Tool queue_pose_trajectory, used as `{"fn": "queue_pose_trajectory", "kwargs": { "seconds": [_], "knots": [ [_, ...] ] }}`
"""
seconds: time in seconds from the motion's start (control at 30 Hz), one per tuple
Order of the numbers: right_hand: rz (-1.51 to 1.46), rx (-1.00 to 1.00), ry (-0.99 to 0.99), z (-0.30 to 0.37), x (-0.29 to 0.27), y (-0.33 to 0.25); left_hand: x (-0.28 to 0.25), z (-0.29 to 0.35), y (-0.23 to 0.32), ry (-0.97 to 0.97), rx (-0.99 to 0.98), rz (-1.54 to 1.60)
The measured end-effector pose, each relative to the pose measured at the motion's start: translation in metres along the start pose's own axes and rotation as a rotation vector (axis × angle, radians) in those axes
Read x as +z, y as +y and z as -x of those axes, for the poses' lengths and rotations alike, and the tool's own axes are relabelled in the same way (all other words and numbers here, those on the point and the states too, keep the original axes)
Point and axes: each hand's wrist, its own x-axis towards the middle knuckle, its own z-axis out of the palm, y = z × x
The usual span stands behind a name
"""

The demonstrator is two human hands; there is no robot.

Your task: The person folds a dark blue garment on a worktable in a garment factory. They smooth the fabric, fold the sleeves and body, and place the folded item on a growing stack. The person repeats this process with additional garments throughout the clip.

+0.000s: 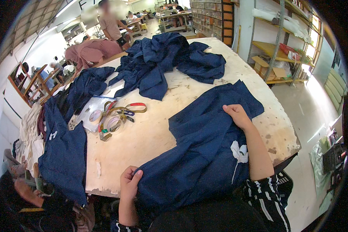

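The blue cloth [197, 154] stretches from seven to one o'clock, with the left hand [129, 182] pinching near, the right hand [239, 117] far.

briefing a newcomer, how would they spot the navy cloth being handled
Find the big pale worktable, then its near side, right of centre. The navy cloth there spreads across it and past the edge. Unlike the other navy pieces, it has the left hand and right hand on it.
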Motion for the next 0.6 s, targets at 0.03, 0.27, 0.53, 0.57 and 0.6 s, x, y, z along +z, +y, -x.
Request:
{"fn": "queue_pose_trajectory", "kwargs": {
  "seconds": [0.03,0.27,0.53,0.57,0.6],
  "knots": [
    [-0.006,0.012,-0.007,0.001,0.001,-0.005,0.000,0.000,0.000,0.010,0.000,-0.021],
    [-0.115,-0.137,-0.120,0.008,-0.005,-0.020,-0.001,0.015,0.007,0.036,0.099,-0.150],
    [-0.092,-0.403,0.290,-0.008,0.000,0.007,0.013,0.029,0.008,0.136,0.673,-0.739],
    [-0.097,-0.406,0.319,-0.008,-0.002,0.007,0.014,0.028,0.007,0.140,0.731,-0.787],
    [-0.102,-0.408,0.348,-0.007,-0.005,0.006,0.014,0.027,0.007,0.123,0.784,-0.823]
  ]
}}
